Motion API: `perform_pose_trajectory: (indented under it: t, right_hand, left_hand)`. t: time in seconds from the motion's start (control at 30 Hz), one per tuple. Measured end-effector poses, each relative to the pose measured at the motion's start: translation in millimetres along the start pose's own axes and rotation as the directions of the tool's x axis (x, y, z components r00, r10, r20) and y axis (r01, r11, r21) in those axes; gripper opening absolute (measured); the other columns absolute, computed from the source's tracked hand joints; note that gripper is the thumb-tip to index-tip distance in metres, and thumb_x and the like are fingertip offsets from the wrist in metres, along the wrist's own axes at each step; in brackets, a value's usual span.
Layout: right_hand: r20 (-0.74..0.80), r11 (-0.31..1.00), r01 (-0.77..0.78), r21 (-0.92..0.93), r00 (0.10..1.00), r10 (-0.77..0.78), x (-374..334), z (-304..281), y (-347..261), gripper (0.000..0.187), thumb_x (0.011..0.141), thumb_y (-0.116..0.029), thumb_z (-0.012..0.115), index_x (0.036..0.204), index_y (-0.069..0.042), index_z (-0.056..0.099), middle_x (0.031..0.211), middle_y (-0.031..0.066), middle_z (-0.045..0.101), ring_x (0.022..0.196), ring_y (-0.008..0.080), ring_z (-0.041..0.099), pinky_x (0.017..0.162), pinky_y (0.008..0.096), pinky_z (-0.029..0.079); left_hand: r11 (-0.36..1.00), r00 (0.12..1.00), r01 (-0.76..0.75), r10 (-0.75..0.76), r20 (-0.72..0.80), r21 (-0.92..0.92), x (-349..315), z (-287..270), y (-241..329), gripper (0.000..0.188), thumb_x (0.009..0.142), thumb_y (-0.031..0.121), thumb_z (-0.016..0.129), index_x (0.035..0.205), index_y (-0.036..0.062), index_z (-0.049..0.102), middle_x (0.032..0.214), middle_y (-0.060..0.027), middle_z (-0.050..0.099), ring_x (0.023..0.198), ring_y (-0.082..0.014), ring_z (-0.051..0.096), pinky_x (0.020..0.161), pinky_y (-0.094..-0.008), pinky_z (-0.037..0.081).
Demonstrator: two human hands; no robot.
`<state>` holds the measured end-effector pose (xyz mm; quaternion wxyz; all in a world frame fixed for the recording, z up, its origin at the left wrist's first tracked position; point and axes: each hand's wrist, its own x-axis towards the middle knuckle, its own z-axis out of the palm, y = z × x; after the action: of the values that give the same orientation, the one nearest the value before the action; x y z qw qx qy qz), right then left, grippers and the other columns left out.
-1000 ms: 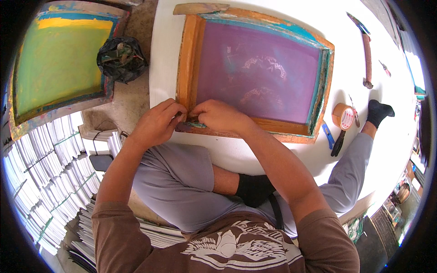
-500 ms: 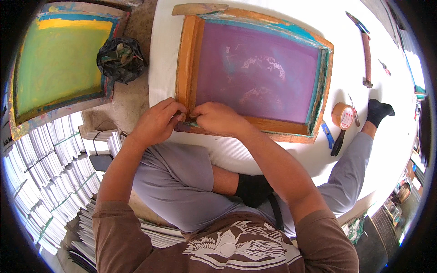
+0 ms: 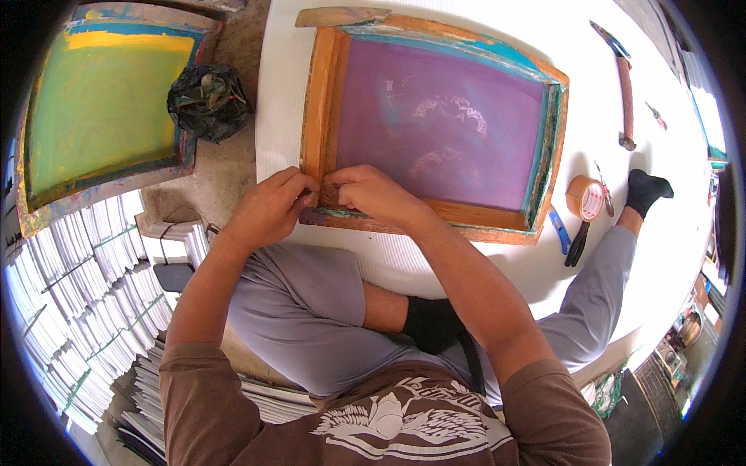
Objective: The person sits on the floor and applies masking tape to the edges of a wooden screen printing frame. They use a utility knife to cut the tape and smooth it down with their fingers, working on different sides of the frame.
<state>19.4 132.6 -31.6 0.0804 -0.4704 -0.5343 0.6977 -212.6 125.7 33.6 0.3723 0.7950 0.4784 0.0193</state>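
A screen printing frame (image 3: 317,101) lies on the white surface before me, its wooden sides partly covered with brown tape and stained teal. Purple mesh (image 3: 451,155) with a pale curved pattern is stretched across it. My left hand (image 3: 268,203) is closed at the near left corner, fingertips pinched on the outer edge. Just inside that corner my right hand (image 3: 369,194) has its fingers curled together against the taped wood. What either hand pinches is too small to make out.
To the right lie a tape roll (image 3: 584,198), a blue cutter (image 3: 559,231), scissors (image 3: 604,189) and a hammer (image 3: 625,93). A second frame (image 3: 109,116) with green mesh and a black plastic bag (image 3: 208,102) are at the left, above stacked white sheets (image 3: 85,303).
My right hand has shifted slightly up and right along the inner corner, its fingers lifting a little. My left hand stays almost where it was.
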Motion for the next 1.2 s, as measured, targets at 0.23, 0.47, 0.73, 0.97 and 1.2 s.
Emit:
perform_pose_trajectory:
  t: [0.23, 0.47, 0.73, 0.97, 1.2]
  right_hand:
    - [0.03, 0.944, -0.045, -0.328, 0.998, 0.058, -12.1, 5.7, -16.2, 0.044, 0.086, -0.019, 0.061, 0.126, -0.008, 0.076, 0.114, 0.0217, 0.076, 0.105, 0.0382, 0.073, 0.093, 0.045, 0.055]
    - [0.007, 0.975, 0.032, -0.221, 0.999, -0.032, -13.9, 8.1, -13.0, 0.035, 0.085, -0.028, 0.059, 0.105, -0.008, 0.079, 0.106, 0.0246, 0.075, 0.103, 0.0461, 0.071, 0.094, 0.0572, 0.055]
    - [-0.013, 0.911, 0.107, -0.398, 0.992, -0.123, -18.9, 17.8, -10.1, 0.035, 0.088, -0.031, 0.058, 0.106, -0.009, 0.079, 0.105, 0.0241, 0.075, 0.101, 0.0465, 0.072, 0.092, 0.0582, 0.056]
    - [-0.072, 0.925, 0.061, -0.375, 0.993, -0.094, -16.3, 9.2, -7.9, 0.036, 0.088, -0.029, 0.056, 0.107, -0.008, 0.078, 0.106, 0.0256, 0.075, 0.103, 0.0469, 0.071, 0.093, 0.0581, 0.055]
    - [-0.055, 0.965, -0.022, -0.26, 0.998, 0.008, -6.2, 13.3, -12.1, 0.036, 0.09, -0.027, 0.053, 0.108, -0.008, 0.077, 0.113, 0.0243, 0.074, 0.107, 0.0462, 0.07, 0.096, 0.0578, 0.053]
  left_hand:
    - [1.0, 1.0, 0.025, -0.025, 0.002, 0.006, 0.8, -1.1, 4.0, 0.015, 0.095, 0.007, 0.067, 0.11, 0.0073, 0.065, 0.105, -0.0134, 0.066, 0.098, -0.039, 0.067, 0.081, -0.0481, 0.055]
    - [0.999, 1.0, 0.015, -0.014, -0.016, 0.032, 2.1, 0.2, 7.3, 0.014, 0.096, 0.007, 0.065, 0.111, 0.0066, 0.065, 0.106, -0.0132, 0.066, 0.101, -0.0378, 0.067, 0.084, -0.0471, 0.055]
    - [0.997, 1.0, 0.008, -0.008, -0.01, 0.074, 3.9, 0.1, 8.1, 0.016, 0.097, 0.008, 0.064, 0.113, 0.0062, 0.066, 0.108, -0.0138, 0.067, 0.103, -0.0378, 0.067, 0.085, -0.0474, 0.056]
    - [0.999, 0.999, 0.023, -0.024, 0.034, 0.046, 5.1, 0.4, 4.3, 0.021, 0.099, 0.01, 0.064, 0.12, 0.006, 0.064, 0.113, -0.0177, 0.065, 0.107, -0.041, 0.065, 0.091, -0.0498, 0.054]
    - [0.997, 1.0, 0.001, 0.001, -0.025, 0.078, 4.7, 2.8, 5.7, 0.017, 0.098, 0.01, 0.064, 0.115, 0.0063, 0.065, 0.109, -0.0146, 0.066, 0.104, -0.0385, 0.067, 0.086, -0.0485, 0.056]
